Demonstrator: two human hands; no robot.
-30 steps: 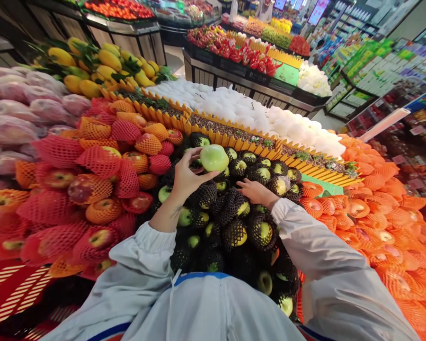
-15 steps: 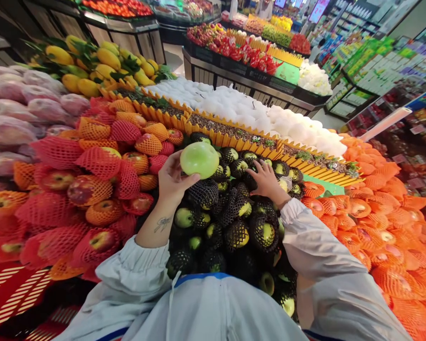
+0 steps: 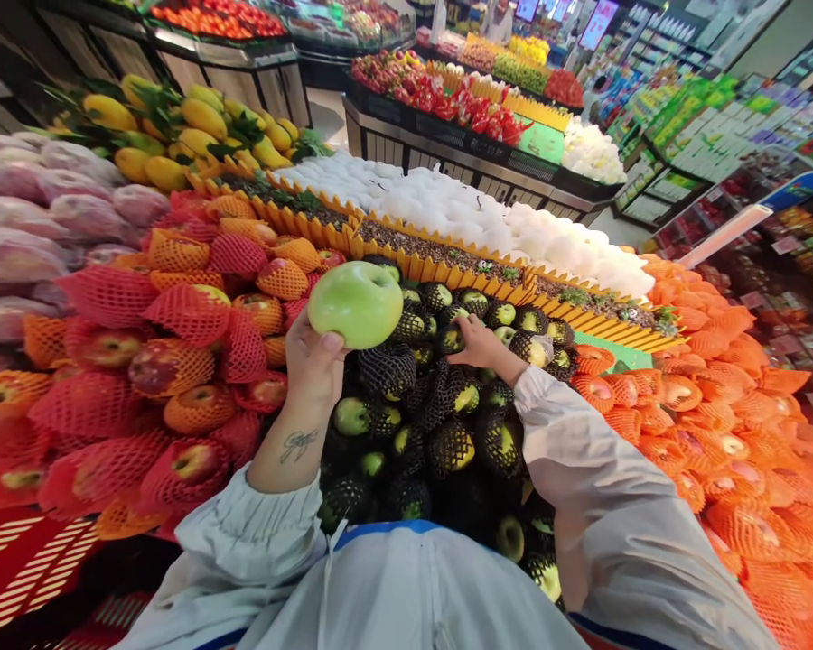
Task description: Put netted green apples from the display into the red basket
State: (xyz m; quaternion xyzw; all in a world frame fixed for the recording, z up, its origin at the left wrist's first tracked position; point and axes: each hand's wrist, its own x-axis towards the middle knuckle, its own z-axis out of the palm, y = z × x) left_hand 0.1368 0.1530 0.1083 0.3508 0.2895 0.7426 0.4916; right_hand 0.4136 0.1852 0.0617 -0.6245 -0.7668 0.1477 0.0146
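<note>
My left hand (image 3: 313, 359) is closed around a bare green apple (image 3: 356, 305), raised over the display with its stem hollow turned up and to the right. To the right, my right hand (image 3: 478, 345) reaches into the pile of green apples in black foam nets (image 3: 452, 444). Its thumb and fingers curve around the right side of a netted green apple (image 3: 451, 339), which still rests among the others. Part of that apple and some fingertips are hidden.
Red apples in pink and orange nets (image 3: 172, 370) lie on the left, orange-netted fruit (image 3: 738, 460) on the right. A yellow picket divider (image 3: 440, 269) runs behind, with white-wrapped fruit (image 3: 440, 203) beyond. A red basket (image 3: 14, 569) is at lower left.
My left hand has brought the green apple closer and a little left. My right hand has moved left, and its spread fingers have drawn in around a netted apple.
</note>
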